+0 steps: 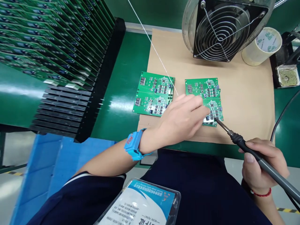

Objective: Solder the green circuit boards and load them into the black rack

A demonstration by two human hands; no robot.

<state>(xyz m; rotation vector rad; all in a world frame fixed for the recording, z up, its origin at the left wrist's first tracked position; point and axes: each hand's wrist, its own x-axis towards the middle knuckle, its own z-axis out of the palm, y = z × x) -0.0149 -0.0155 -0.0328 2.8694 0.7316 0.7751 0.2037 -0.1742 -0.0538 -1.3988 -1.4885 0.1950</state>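
In my right hand (263, 164) is a soldering iron (243, 143), gripped like a pen, its tip at the lower part of the right green circuit board (212, 103). My left hand (185, 117) is closed, with its fingertips at that board's lower left side. A thin solder wire (156, 51) runs down from above into my left hand. The hand hides part of the right board. Left of it lies another green circuit board (152, 93), its lower right corner close to my left hand. Both boards carry small black digit displays.
A cardboard sheet (248, 103) covers part of the green table (119, 90). At the back stand a caged fan (219, 39) and a tape roll (260, 48). A sponge (287, 76) sits far right. A black rack (100, 81) holds several upright boards at left, above a blue bin (53, 165).
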